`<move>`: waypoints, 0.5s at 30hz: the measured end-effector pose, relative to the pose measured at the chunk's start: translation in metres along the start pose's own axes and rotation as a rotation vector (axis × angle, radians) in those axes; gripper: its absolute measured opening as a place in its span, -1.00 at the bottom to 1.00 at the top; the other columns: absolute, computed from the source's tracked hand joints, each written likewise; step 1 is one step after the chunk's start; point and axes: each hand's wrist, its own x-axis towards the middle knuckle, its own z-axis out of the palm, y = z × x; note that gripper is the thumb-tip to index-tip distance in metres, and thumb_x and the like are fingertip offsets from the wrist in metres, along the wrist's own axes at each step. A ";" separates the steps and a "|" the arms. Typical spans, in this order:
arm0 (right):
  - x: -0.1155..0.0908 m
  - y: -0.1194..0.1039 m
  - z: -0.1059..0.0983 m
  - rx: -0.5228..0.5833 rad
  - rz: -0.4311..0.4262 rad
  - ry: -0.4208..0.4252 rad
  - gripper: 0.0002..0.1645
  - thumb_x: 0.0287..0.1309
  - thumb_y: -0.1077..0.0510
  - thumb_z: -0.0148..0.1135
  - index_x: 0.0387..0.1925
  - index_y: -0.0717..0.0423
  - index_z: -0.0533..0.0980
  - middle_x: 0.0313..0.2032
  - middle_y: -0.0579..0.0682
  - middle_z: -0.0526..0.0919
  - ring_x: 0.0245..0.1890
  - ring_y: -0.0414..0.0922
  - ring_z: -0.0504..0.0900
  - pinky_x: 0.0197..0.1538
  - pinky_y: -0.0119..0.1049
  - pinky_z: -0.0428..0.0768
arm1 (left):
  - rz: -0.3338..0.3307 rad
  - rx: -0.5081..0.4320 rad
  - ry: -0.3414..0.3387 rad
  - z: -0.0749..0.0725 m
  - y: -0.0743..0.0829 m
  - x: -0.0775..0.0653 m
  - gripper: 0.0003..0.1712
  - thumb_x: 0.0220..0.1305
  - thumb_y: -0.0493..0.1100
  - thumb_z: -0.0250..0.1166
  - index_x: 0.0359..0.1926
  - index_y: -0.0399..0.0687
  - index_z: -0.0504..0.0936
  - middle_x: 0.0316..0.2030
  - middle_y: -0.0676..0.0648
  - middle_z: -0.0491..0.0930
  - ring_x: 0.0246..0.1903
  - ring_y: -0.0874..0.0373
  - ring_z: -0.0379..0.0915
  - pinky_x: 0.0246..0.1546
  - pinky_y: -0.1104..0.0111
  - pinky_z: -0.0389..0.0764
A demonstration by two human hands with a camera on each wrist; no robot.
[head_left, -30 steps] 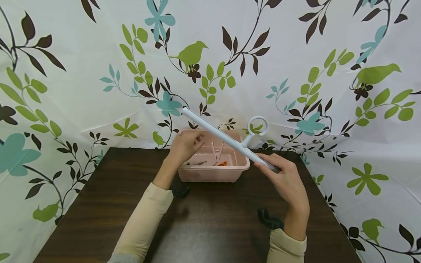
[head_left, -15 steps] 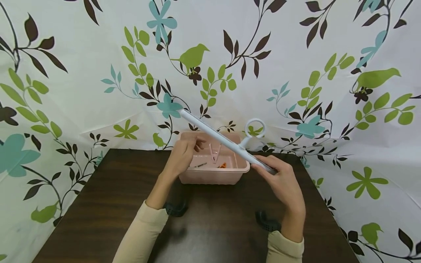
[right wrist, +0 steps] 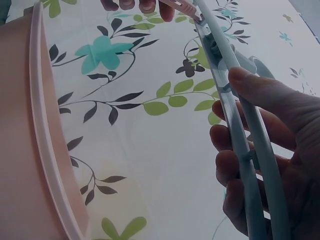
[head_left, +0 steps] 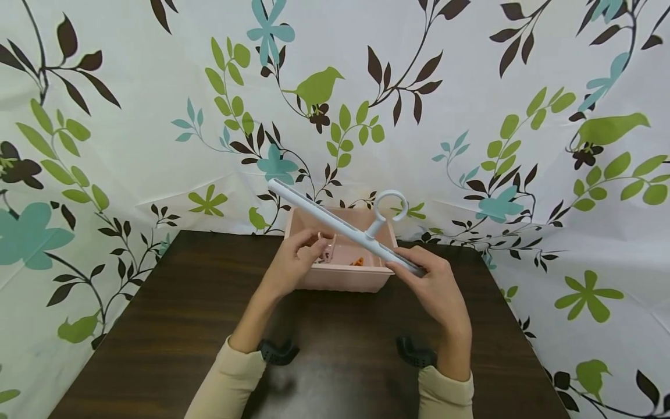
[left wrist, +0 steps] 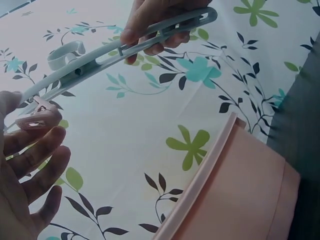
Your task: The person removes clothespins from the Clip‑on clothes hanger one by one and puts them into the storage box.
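A pale blue slotted hanger (head_left: pixel 340 226) with a ring on its side slants above the basin in the head view. My right hand (head_left: pixel 433 282) grips its lower right end, thumb on one side and fingers curled round the other, as the right wrist view shows. With thumb and index finger, my left hand (head_left: pixel 292 263) pinches a pink clip (left wrist: pixel 41 119) right at the bar, near the hanger's far end. Its other fingers spread apart below the clip. Part of the clip is hidden by the fingers in the head view.
A pink plastic basin (head_left: pixel 342 282) stands at the back of the dark wooden table (head_left: pixel 335 361), under the hanger. Inside lies a small orange item (head_left: pixel 358 262). Behind the table hangs a white cloth (head_left: pixel 173 169) printed with leaves and birds.
My left hand has come down and toward me from the basin's back left, and now holds the pink clip, which was dangling before. The hanger and right hand have shifted slightly left.
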 end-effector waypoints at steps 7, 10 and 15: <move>-0.001 -0.005 0.002 -0.005 0.017 0.010 -0.63 0.32 0.05 0.54 0.14 -0.11 0.78 -0.28 -0.17 0.67 -0.32 -0.13 0.52 -0.30 -0.34 0.52 | -0.035 -0.013 -0.036 0.004 -0.002 -0.005 -0.77 0.61 -0.03 0.26 -0.03 0.00 0.80 -0.16 -0.01 0.77 -0.18 0.10 0.59 -0.17 0.16 0.64; -0.001 -0.006 0.002 -0.004 0.017 0.008 -0.63 0.32 0.03 0.54 0.14 -0.10 0.78 -0.28 -0.16 0.66 -0.32 -0.13 0.52 -0.30 -0.34 0.51 | -0.035 -0.021 -0.012 0.005 -0.003 -0.007 -0.78 0.60 -0.06 0.28 -0.08 -0.02 0.81 -0.20 -0.02 0.78 -0.23 0.10 0.60 -0.25 0.20 0.61; -0.001 -0.004 0.003 -0.007 0.015 0.005 -0.63 0.33 0.03 0.54 0.15 -0.11 0.78 -0.30 -0.15 0.63 -0.34 -0.13 0.49 -0.32 -0.33 0.49 | -0.031 -0.052 0.015 0.004 -0.004 -0.010 -0.77 0.59 -0.10 0.30 -0.04 -0.14 0.80 -0.28 -0.08 0.77 -0.26 0.12 0.62 -0.29 0.27 0.59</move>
